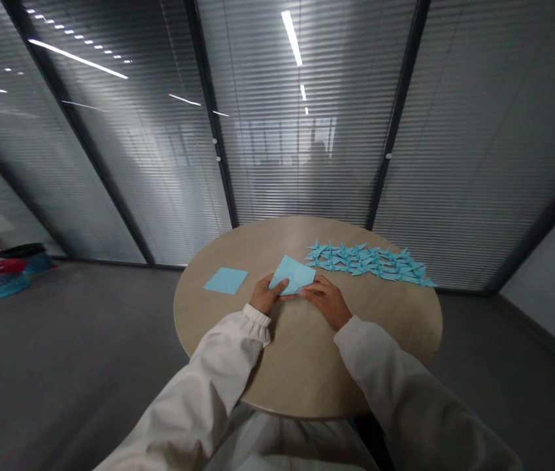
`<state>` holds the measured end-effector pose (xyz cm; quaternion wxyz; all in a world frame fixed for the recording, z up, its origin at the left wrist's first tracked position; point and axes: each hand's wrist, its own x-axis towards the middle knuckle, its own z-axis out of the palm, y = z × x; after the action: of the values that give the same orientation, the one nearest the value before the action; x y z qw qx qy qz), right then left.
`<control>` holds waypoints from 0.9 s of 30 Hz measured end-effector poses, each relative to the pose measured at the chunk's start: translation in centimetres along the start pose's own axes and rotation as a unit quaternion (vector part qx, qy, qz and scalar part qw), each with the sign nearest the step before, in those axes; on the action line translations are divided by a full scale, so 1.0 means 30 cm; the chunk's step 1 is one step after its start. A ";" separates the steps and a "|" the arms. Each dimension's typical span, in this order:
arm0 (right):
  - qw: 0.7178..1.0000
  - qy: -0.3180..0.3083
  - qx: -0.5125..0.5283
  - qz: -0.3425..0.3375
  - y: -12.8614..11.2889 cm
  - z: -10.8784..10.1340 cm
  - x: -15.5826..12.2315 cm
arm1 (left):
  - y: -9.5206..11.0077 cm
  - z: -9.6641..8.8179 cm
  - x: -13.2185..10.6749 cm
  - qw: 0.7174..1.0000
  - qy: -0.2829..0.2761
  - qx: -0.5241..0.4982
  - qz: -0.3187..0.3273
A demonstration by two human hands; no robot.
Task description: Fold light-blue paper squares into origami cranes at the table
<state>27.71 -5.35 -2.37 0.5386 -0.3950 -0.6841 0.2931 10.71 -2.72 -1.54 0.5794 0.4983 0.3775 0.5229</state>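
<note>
A light blue paper sheet [293, 273], partly folded, lies on the round wooden table [307, 366] between both hands. My left hand [266, 295] pinches its near left edge, thumb on top. My right hand [325, 300] presses its near right edge with closed fingers. A stack of flat blue paper squares [226, 280] lies to the left of my left hand. Several folded blue paper cranes [368, 261] are laid out in rows at the table's far right.
Glass walls with closed blinds [302, 131] stand behind the table. Red and blue baskets [2, 275] sit on the grey floor at the far left. Carpeted floor surrounds the table.
</note>
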 end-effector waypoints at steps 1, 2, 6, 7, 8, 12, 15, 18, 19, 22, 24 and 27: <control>1.000 0.006 -0.005 0.000 0.005 0.000 0.001 | 0.001 0.001 -0.001 1.000 -0.007 -0.001 -0.003; 1.000 0.013 -0.010 0.000 0.010 -0.001 0.002 | 0.001 0.002 -0.003 1.000 -0.015 0.000 -0.005; 0.999 0.029 -0.032 0.012 0.019 -0.004 0.005 | 0.003 0.005 -0.007 0.999 -0.041 0.003 -0.009; 0.999 0.032 -0.036 0.018 0.018 -0.005 0.005 | 0.002 0.006 -0.008 0.999 -0.046 0.003 -0.011; 0.998 0.036 -0.038 0.025 0.017 -0.006 0.005 | 0.002 0.008 -0.009 0.999 -0.051 0.003 -0.013; 0.997 0.047 -0.043 0.043 0.014 -0.007 0.003 | 0.000 0.013 -0.012 0.998 -0.064 0.005 -0.016; 0.996 0.050 -0.058 0.048 0.017 -0.007 0.004 | -0.001 0.014 -0.012 0.997 -0.074 0.012 -0.016; 0.995 0.054 -0.072 0.044 0.015 -0.008 0.004 | -0.004 0.013 -0.011 0.996 -0.085 0.019 -0.016; 0.995 0.056 -0.077 0.042 0.012 -0.008 0.004 | -0.006 0.013 -0.011 0.996 -0.088 0.022 -0.014; 0.992 0.065 -0.091 0.052 0.004 -0.009 0.003 | -0.012 0.013 -0.008 0.995 -0.095 0.032 -0.005; 0.991 0.073 -0.095 0.066 0.001 -0.009 0.003 | -0.014 0.013 -0.007 0.994 -0.101 0.034 -0.003; 0.990 0.078 -0.089 0.077 0.000 -0.008 0.003 | -0.014 0.015 -0.008 0.993 -0.113 0.034 -0.002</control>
<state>27.93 -5.27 -2.27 0.5286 -0.5145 -0.6312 0.2397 11.20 -3.01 -1.86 0.6024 0.5724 0.3282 0.4491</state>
